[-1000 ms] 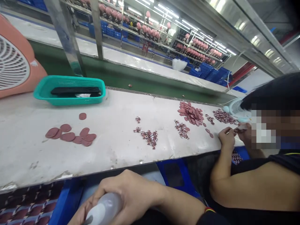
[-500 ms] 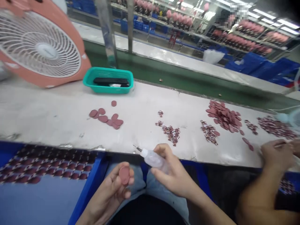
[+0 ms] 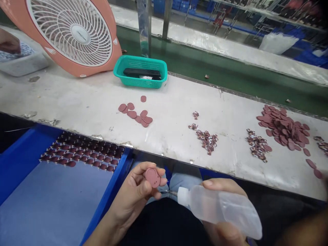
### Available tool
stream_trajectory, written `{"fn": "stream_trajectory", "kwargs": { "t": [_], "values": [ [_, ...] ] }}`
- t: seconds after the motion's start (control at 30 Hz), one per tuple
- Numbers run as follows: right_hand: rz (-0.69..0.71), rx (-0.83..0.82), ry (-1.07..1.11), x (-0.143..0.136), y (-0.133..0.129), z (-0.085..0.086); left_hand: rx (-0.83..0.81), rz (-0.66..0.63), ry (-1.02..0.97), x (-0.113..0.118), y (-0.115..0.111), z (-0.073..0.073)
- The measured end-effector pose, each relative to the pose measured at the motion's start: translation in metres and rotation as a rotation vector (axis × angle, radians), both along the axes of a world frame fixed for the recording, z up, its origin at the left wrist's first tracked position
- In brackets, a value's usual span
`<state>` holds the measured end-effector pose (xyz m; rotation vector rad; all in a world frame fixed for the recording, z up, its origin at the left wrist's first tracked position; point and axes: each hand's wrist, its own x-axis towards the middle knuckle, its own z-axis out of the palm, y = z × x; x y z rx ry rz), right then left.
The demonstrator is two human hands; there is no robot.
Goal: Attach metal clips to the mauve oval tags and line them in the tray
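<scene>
Since half a second ago, the translucent white plastic squeeze bottle (image 3: 222, 208) has swung lower, its thin metal tip (image 3: 172, 192) now near the left hand's fingertips. The left hand (image 3: 134, 193) pinches a flat, dusty-pink rounded disc (image 3: 153, 177) between bent thumb and fingers, above the lap. The right hand (image 3: 227, 185) curls thumb and fingers around the bottle. Beyond, the long white tabletop (image 3: 174, 102) bears loose pink discs (image 3: 132, 114) and small maroon-and-silver pieces (image 3: 207, 140). At left, a blue tray (image 3: 46, 201) holds rows of maroon pieces (image 3: 84, 150).
</scene>
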<state>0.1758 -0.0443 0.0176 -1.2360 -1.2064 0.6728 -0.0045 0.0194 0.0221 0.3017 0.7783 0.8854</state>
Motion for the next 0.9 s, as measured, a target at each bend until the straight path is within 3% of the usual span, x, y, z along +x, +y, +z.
{"fn": "stream_trajectory", "kwargs": {
  "t": [0.1,0.33,0.77,0.9],
  "values": [
    [0.003,0.085,0.045,-0.005,0.004,0.007,0.028,0.008,0.008,-0.002,-0.001,-0.002],
    [-0.011,0.049,0.017,-0.006,0.011,0.013,0.124,-0.065,-0.084,-0.009,0.000,-0.023],
    [0.022,0.034,-0.010,-0.005,0.010,0.014,0.141,-0.067,-0.070,-0.009,-0.001,-0.018],
    [-0.036,0.067,0.000,-0.007,0.010,0.015,0.151,-0.069,-0.070,-0.009,-0.001,-0.018]
  ]
}}
